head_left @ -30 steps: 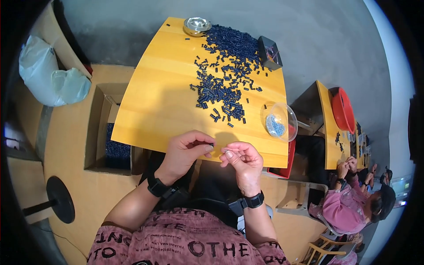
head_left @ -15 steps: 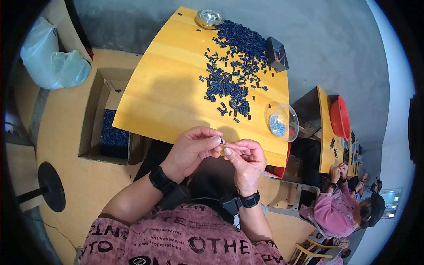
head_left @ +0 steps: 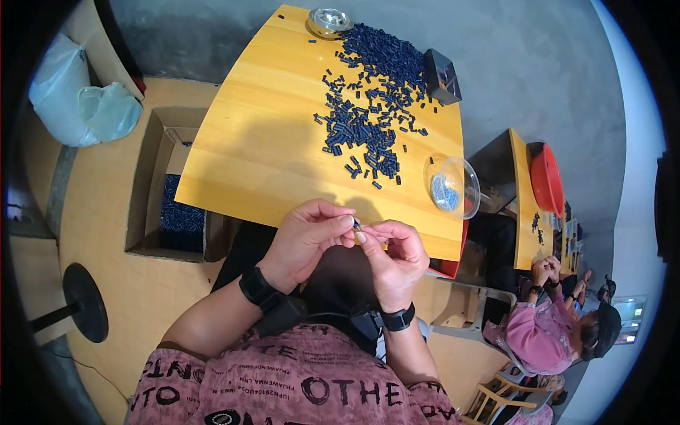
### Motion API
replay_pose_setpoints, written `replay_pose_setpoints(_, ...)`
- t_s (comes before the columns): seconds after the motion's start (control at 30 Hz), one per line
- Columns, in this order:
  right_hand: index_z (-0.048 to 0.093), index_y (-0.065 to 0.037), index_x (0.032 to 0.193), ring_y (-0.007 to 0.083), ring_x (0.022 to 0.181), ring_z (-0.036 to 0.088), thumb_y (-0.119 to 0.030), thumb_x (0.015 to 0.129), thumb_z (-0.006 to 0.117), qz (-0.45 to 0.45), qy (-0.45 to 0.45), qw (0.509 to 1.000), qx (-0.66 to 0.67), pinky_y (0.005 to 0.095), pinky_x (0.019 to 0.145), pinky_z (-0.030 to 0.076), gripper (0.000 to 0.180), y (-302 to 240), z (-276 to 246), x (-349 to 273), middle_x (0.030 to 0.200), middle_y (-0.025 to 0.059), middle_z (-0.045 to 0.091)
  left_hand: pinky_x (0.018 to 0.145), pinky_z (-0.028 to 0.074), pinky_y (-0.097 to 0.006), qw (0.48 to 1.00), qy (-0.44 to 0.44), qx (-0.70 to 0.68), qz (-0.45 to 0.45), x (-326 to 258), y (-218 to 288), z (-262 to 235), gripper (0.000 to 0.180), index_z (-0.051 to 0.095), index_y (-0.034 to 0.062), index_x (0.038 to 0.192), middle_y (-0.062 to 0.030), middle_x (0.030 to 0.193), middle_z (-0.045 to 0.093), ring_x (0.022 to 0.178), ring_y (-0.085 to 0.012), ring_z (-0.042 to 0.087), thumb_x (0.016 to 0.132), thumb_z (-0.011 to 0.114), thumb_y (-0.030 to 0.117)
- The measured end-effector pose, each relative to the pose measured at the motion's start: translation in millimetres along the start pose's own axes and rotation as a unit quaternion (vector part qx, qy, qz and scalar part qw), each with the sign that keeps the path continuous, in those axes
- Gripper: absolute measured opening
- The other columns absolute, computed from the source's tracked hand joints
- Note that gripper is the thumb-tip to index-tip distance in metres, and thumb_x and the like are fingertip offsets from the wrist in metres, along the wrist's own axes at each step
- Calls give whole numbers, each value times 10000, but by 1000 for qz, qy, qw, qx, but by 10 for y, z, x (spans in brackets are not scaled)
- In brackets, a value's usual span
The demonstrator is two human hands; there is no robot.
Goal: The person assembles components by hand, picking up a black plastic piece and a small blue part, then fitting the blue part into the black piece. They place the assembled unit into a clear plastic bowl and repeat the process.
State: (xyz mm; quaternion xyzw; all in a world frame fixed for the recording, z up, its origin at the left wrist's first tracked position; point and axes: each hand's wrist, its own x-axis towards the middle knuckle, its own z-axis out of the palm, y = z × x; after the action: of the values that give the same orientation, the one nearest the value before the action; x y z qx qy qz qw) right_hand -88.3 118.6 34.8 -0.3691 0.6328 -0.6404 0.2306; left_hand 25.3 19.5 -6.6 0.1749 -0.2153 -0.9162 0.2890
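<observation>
Above my lap, at the near edge of the yellow table [head_left: 241, 156], both hands meet fingertip to fingertip. My left hand [head_left: 304, 241] is closed in a pinch on a small dark blue cylindrical piece [head_left: 356, 225]. My right hand [head_left: 393, 256] pinches at the lower end of that piece; what its fingertips hold is mostly covered. On the table lies a loose cluster of similar dark pieces [head_left: 363, 131], running back into a denser pile [head_left: 386, 57]. To the right, a clear plastic bowl [head_left: 471, 188] holds tiny light blue parts [head_left: 443, 193].
A shiny metal bowl [head_left: 330, 21] and a black box [head_left: 443, 74] stand by the pile. At left on the floor is a cardboard box [head_left: 145, 191] with dark pieces inside. Beyond, at right, a person [head_left: 545, 326] works at another table with a red basin [head_left: 547, 184].
My hands have drawn slightly closer together. The silvery bit seen between the right fingertips and the dark piece is now mostly hidden. The view has shifted a little.
</observation>
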Motion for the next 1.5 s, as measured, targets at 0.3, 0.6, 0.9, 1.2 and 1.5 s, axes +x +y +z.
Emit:
replay_pose_setpoints(0.3, 657, 18, 875, 117, 783, 635, 75, 796, 729, -57, 5, 996, -72, 241, 726, 512, 121, 55, -5, 0, 848, 71, 678, 742, 570, -289, 997, 16, 62, 36, 7, -47, -7, 97, 643, 1, 995, -143, 938, 690, 809, -183, 678, 898, 643, 10)
replay_pose_setpoints(0.6, 651, 15, 857, 128, 758, 635, 69, 792, 730, -69, 7, 995, -72, 246, 694, 508, 115, 63, 6, 26, 817, 76, 673, 740, 572, -292, 999, 13, 35, 9, 19, -42, -44, 93, 643, 3, 997, -148, 939, 692, 806, -187, 681, 905, 633, 13)
replay_pose_setpoints(0.9, 638, 7, 856, 195, 757, 654, 75, 781, 729, -143, -16, 986, -85, 286, 691, 519, 137, 162, -19, 69, 822, 95, 680, 693, 555, -286, 1000, 3, -18, -23, 32, -52, -84, 80, 641, 6, 989, -117, 867, 676, 752, -181, 660, 912, 629, 25)
replay_pose_setpoints(1.2, 635, 1, 854, 225, 774, 663, 78, 774, 726, -148, -15, 985, -91, 305, 696, 524, 144, 191, -29, 68, 825, 106, 683, 693, 542, -278, 1000, 6, 17, 8, 29, -56, -72, 82, 641, 3, 986, -110, 875, 673, 750, -167, 646, 905, 637, 15)
replay_pose_setpoints(1.5, 636, -17, 852, 245, 741, 656, 97, 755, 709, -260, -61, 933, -241, 295, 672, 513, 166, 49, -26, 151, 813, 113, 673, 710, 539, -279, 997, -2, 74, 37, 43, -53, -114, 91, 645, 12, 968, -100, 908, 677, 762, -156, 643, 883, 651, -21)
